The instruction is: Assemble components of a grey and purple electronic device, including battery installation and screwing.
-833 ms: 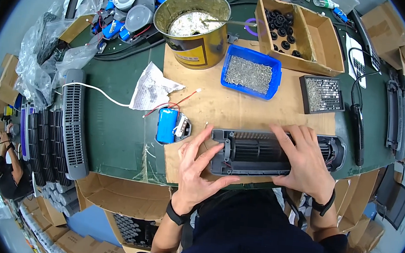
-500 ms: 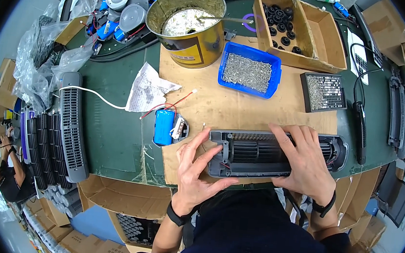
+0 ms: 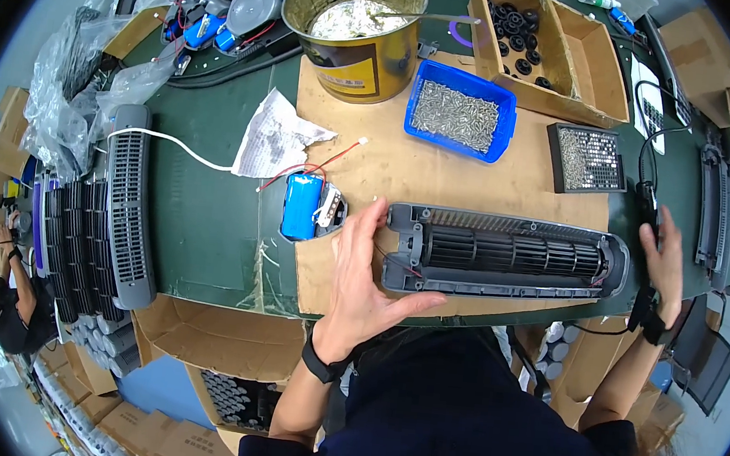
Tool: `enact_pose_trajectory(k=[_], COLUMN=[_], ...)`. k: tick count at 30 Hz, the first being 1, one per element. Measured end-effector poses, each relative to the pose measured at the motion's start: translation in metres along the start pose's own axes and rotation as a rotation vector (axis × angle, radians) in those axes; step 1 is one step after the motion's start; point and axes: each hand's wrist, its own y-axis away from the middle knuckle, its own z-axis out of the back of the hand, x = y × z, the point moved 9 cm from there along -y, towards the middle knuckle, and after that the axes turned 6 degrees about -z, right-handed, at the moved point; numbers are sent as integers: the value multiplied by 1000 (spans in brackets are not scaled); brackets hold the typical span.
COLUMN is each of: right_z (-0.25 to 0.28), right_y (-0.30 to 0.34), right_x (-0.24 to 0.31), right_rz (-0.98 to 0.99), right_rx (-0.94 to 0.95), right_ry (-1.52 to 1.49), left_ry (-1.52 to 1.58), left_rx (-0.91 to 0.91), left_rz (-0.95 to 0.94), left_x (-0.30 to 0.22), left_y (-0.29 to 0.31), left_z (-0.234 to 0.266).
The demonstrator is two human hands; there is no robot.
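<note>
A long dark grey plastic housing (image 3: pixel 500 287) with a black ribbed fan roller (image 3: pixel 512 253) inside lies across the cardboard mat. My left hand (image 3: pixel 356 271) is beside the housing's left end, thumb stretched along the near edge and fingers pointing away; it is open. To the right, my right hand (image 3: pixel 664 266) is at the black corded electric screwdriver (image 3: pixel 646 202), partly covering it. Its thumb and fingers are apart, with no closed grip showing. Left of the housing sits a blue battery pack (image 3: pixel 301 206) with red and black leads and a small white connector.
At the back stand a tin of pale grease (image 3: pixel 353 73), a blue tray of screws (image 3: pixel 459 118), a cardboard box (image 3: pixel 574 63) with black round parts and a black screw holder (image 3: pixel 587 160). A grey grille (image 3: pixel 132 205) lies left. Another person (image 3: pixel 2 299) works far left.
My right hand has left the housing and moved right to the screwdriver. My left fingers have straightened off the housing's end. The whole view has shifted slightly.
</note>
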Motion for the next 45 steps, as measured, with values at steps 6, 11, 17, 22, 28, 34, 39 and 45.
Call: enact_pose_trajectory(k=[6,11,17,22,28,34,39,45], right_z=[-14,31,110,76,26,3,-3,-4], right_y=[2,13,71,94,93,94,95,105], right_x=[9,6,175,300,358,369,376,384], right_rz=[203,-57,510,782,644,586,561,598], right_rx=[-173,-145,278,214,334,415,421,420], right_ry=[-81,-691,-1878,-1855,-1884,-1792,-1733,-1629], left_ry=[-103,-98,-61,-30,-54,-59,-66,-70], left_rx=[26,28,-38,-159,-176,-205,-222,-208], left_rz=[-23,0,14,113,65,46,25,39], left_x=[-2,2,1,9,-1,-2,-2,0], left_y=[2,5,5,6,0,0,0,0], left_z=[1,-2,-2,-2,-2,0,0,2])
